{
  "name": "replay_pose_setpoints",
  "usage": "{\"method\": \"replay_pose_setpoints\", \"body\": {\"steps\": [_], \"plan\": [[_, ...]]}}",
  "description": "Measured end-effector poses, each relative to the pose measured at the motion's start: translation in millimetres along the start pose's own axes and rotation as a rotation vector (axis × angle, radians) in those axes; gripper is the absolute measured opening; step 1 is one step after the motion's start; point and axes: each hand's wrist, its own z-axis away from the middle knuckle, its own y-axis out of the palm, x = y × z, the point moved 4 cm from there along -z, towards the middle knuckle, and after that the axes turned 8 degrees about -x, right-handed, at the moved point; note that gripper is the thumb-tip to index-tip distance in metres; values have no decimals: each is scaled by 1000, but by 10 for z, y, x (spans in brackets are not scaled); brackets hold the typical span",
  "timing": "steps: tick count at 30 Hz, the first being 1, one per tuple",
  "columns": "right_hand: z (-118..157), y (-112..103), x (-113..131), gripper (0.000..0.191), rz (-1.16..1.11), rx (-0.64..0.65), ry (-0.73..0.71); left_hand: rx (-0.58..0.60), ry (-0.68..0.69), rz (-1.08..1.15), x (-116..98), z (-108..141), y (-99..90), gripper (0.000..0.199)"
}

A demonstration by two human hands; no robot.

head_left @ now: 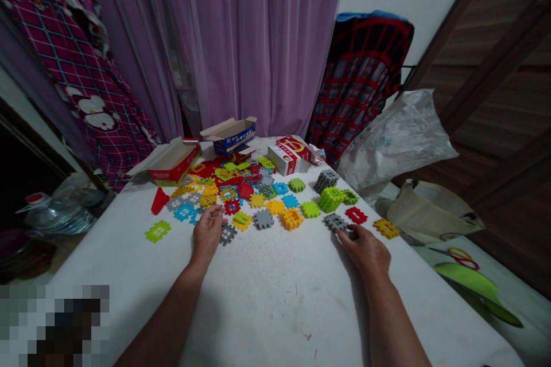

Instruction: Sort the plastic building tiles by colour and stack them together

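My left hand (208, 233) is closed at the left edge of a dark grey window tile (228, 234), its fingers curled and partly hiding the tile. My right hand (367, 248) pinches the near edge of another grey window tile (335, 222). A red window tile (232, 206) and a yellow tile with a lime piece on it (241, 220) are close to my left fingers. Near my right hand are a lime cube of joined tiles (331, 199), a red tile (356, 215) and a yellow tile (386, 228). Between my hands lie a grey tile (263, 219) and a yellow-orange joined block (291, 219).
A heap of coloured tiles (228, 175) covers the white table's (275, 304) far part. Behind it stand an open red box (176, 163), a blue box (235, 136) and a red-and-white box (289, 156). Stacked grey tiles (326, 181) are at right. Scissors (462, 258) lie beyond the right edge.
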Motion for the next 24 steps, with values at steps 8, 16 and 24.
{"method": "replay_pose_setpoints", "body": {"steps": [8, 16, 24], "plan": [[-2, 3, -1, 48, -39, -15, 6, -6, -6, 5, 17, -7, 4, 43], [51, -78, -14, 35, 57, 58, 5, 1, -29, -11, 42, -10, 9, 46], [65, -30, 61, 36, 113, 126, -69, 5, 20, -36, 52, -8, 4, 47]]}}
